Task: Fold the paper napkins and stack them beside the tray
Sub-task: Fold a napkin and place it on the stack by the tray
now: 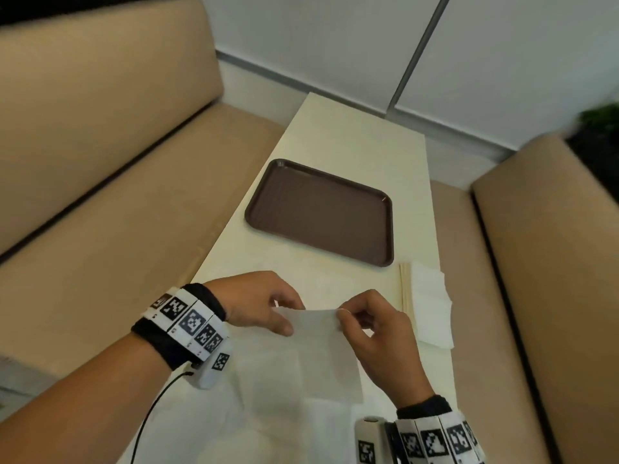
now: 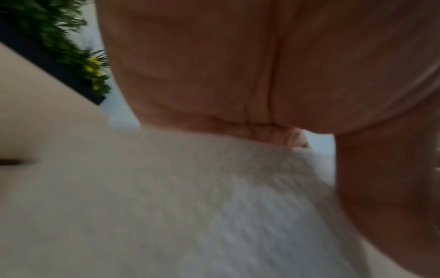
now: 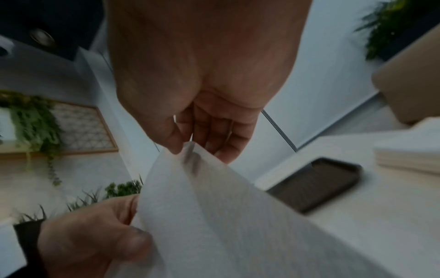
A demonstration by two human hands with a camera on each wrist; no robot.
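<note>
I hold one paper napkin point(image 1: 321, 346) up off the worktop point(image 1: 335, 135), my left hand point(image 1: 258, 303) pinching its top left corner and my right hand point(image 1: 378, 333) pinching its top right corner between thumb and curled fingers point(image 3: 214, 131). The sheet hangs down from my fingers toward me. Beyond my right fingers lies the napkin stack point(image 1: 425, 306), just beside the brown tray point(image 1: 321, 212) farther out.

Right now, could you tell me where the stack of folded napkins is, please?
In the head view, the stack of folded napkins lies on the table at its right edge, just beyond the tray's near right corner and right of the right hand.
</note>
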